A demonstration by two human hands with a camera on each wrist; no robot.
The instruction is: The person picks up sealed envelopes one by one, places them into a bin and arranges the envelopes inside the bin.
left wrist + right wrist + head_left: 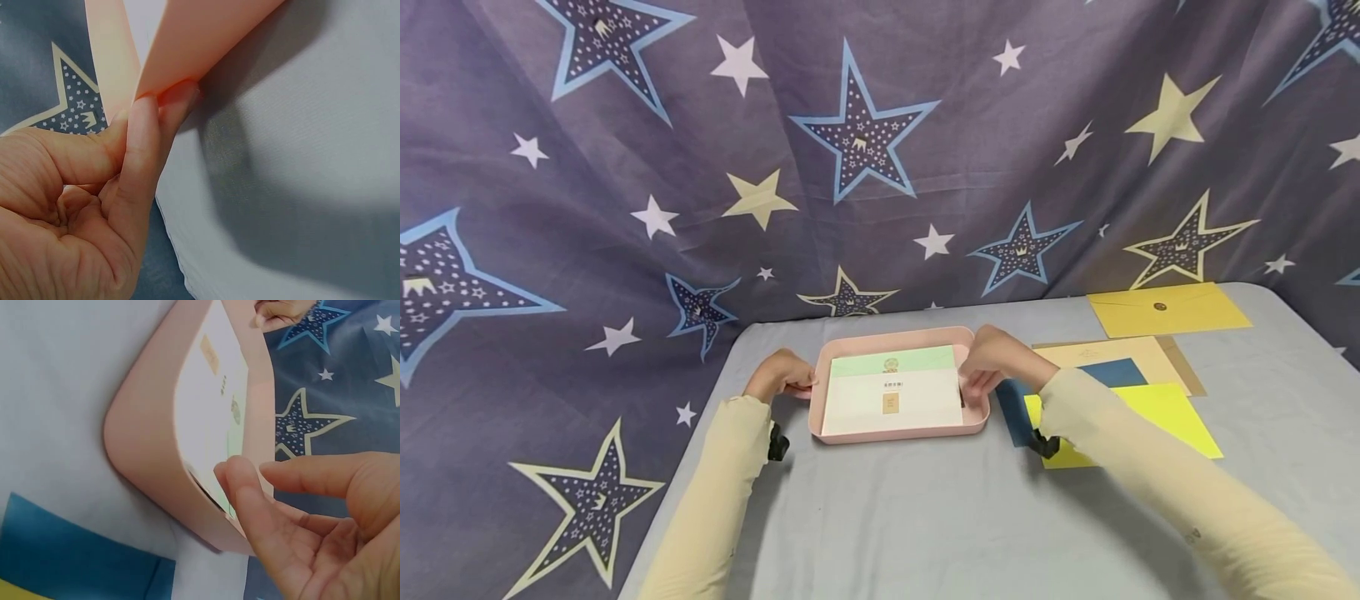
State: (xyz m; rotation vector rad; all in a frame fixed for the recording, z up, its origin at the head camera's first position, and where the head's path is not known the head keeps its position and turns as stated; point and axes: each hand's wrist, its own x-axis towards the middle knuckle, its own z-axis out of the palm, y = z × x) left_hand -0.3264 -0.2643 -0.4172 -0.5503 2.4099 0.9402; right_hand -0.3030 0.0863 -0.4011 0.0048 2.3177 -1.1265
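A pink tray [895, 434] lies on the table, holding a white envelope [853, 402] with a small tan label, over a mint green envelope [853, 364]. My left hand [782, 372] is at the tray's left end; in the left wrist view its thumb and fingers pinch the pink wall [181, 50]. At the tray's right end is my right hand [992, 358], reaching over the rim beside the envelopes. Seen from the right wrist, its thumb and fingers [247, 494] are slightly apart near the rim, with nothing between them.
Right of the tray lie overlapping envelopes: dark blue [1015, 412], bright yellow [1165, 412], cream [1135, 354] and brown [1187, 379]. A golden yellow envelope [1195, 308] lies at the back right. A star-patterned curtain [925, 208] hangs behind the grey-clothed table [910, 517].
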